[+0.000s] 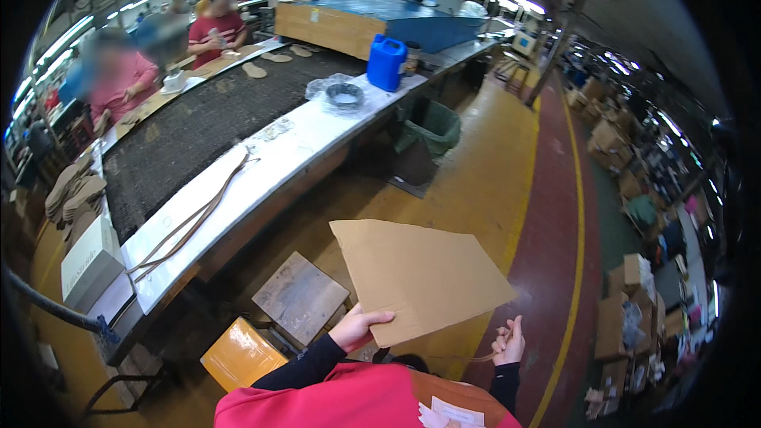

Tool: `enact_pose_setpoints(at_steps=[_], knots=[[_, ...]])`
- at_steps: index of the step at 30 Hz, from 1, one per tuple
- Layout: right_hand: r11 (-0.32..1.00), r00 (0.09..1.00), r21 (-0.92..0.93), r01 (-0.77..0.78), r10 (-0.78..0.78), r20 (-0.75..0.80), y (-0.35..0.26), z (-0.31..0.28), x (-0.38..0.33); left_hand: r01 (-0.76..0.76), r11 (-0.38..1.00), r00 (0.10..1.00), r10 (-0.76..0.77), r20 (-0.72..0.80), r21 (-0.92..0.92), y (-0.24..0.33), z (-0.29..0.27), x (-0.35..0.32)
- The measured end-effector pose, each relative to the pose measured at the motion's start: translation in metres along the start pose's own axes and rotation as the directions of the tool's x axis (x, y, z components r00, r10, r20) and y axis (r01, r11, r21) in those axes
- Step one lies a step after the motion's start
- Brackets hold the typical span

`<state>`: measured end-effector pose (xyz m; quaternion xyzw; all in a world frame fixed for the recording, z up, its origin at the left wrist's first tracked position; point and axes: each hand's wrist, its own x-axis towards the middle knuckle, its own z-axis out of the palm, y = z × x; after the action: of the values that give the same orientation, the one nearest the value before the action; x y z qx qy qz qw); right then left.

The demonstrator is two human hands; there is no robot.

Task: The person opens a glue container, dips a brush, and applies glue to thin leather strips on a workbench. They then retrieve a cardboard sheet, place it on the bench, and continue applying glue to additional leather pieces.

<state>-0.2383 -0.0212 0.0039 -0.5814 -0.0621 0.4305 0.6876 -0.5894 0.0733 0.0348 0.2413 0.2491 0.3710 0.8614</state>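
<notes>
In front of me is a flat piece of brown cardboard [420,277] with slanted edges, held out over the floor. My left hand [361,328] grips its lower left corner, thumb on top and fingers hidden beneath. Right of the cardboard and apart from it, my right hand [508,342] is closed, fingers curled and thumb side up. A thin brown strip [476,359] runs from that hand toward my body; its other end is hidden.
To the left stands a long table [269,143] with a dark belt, brown straps [202,214], a blue jug [387,62] and a white box [89,261]. Stools [301,296] stand below it. Two people work across it. Cartons [614,313] line the right side, beyond a red walkway.
</notes>
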Motion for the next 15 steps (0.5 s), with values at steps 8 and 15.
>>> enact_pose_setpoints(at_steps=[8,15], knots=[[0.966,0.964,-0.158,-0.205,0.227,0.138,-0.002,0.112,0.178,-0.142,0.989,0.94,0.124,-0.319,-0.036,0.04,-0.019,0.075],[0.844,0.768,-0.504,-0.184,0.444,0.462,-0.026,0.264,0.3,-0.377,0.922,0.732,0.357,-0.581,0.091,0.075,-0.031,0.112]])
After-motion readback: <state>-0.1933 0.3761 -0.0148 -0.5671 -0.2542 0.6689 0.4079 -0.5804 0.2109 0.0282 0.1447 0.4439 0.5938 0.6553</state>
